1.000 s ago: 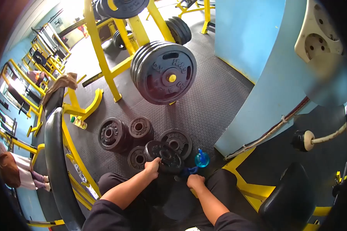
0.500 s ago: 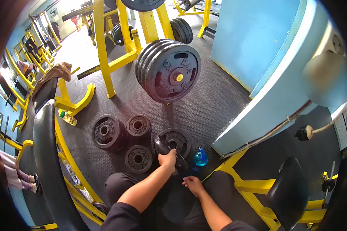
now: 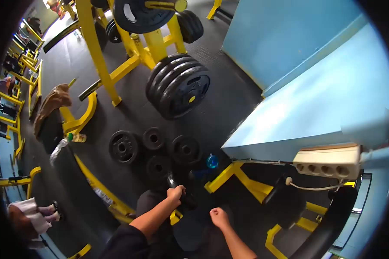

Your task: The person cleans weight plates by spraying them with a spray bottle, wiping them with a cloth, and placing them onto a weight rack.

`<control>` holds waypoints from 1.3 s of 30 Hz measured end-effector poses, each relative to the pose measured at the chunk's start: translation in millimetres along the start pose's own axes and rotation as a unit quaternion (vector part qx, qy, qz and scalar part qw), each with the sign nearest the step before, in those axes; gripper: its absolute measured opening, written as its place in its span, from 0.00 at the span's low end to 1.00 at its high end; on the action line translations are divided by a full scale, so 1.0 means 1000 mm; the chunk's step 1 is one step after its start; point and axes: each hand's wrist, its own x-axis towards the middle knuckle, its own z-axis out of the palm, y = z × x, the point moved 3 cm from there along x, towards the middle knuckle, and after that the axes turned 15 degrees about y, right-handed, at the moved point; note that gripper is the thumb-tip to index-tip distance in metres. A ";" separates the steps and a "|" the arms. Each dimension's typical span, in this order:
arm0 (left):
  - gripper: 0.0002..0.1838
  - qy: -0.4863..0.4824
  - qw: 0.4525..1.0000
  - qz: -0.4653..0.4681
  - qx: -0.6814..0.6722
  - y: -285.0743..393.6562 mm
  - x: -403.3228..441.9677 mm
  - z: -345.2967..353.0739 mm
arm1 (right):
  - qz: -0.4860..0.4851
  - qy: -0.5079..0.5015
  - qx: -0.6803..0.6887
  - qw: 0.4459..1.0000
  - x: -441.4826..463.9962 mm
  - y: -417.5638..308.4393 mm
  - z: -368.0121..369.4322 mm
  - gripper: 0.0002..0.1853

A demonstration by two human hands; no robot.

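Observation:
My left hand (image 3: 175, 193) grips the edge of a dark weight plate (image 3: 187, 200), which is tilted nearly edge-on above my lap. To the right of it, my right hand (image 3: 219, 216) is curled closed, apart from the plate; whether something small is inside is hidden. Beyond my hands, dark plates lie on the floor: a large one at the left (image 3: 124, 147), a smaller one at the back (image 3: 153, 138), a large one at the right (image 3: 186, 150) and one nearer me (image 3: 158, 167).
A yellow rack (image 3: 101, 64) holds several large plates (image 3: 186, 93). A blue bottle (image 3: 212, 161) stands beside a blue wall (image 3: 307, 116) with a socket strip (image 3: 328, 164). At left are a padded bench (image 3: 80, 190), a green-capped bottle (image 3: 77, 137) and another person (image 3: 32, 216).
The plate in my left hand has come closer to my body and turned edge-on. My right hand has closed and moved away from the blue bottle. The view has turned and tilted.

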 end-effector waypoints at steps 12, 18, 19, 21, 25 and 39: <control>0.13 -0.051 0.922 0.350 0.155 0.171 -0.358 -0.254 | 0.284 -0.384 0.356 0.803 -0.081 -0.244 -0.005 0.39; 0.26 0.005 0.824 0.521 0.221 0.214 -0.414 -0.313 | 0.176 -0.386 0.659 0.621 -0.088 -0.392 0.012 0.36; 0.25 0.020 0.821 0.529 0.213 0.219 -0.419 -0.322 | 0.168 -0.382 0.660 0.624 -0.095 -0.406 -0.008 0.35; 0.23 0.033 0.808 0.553 0.201 0.225 -0.414 -0.334 | 0.135 -0.373 0.652 0.646 -0.101 -0.423 -0.047 0.33; 0.26 -0.089 0.893 0.439 -0.037 0.213 -0.378 -0.335 | 0.108 -0.314 0.607 0.722 -0.113 -0.477 -0.131 0.31; 0.32 -0.223 0.822 0.477 -0.219 0.391 -0.375 -0.208 | -0.113 -0.170 0.585 0.785 0.059 -0.594 -0.266 0.27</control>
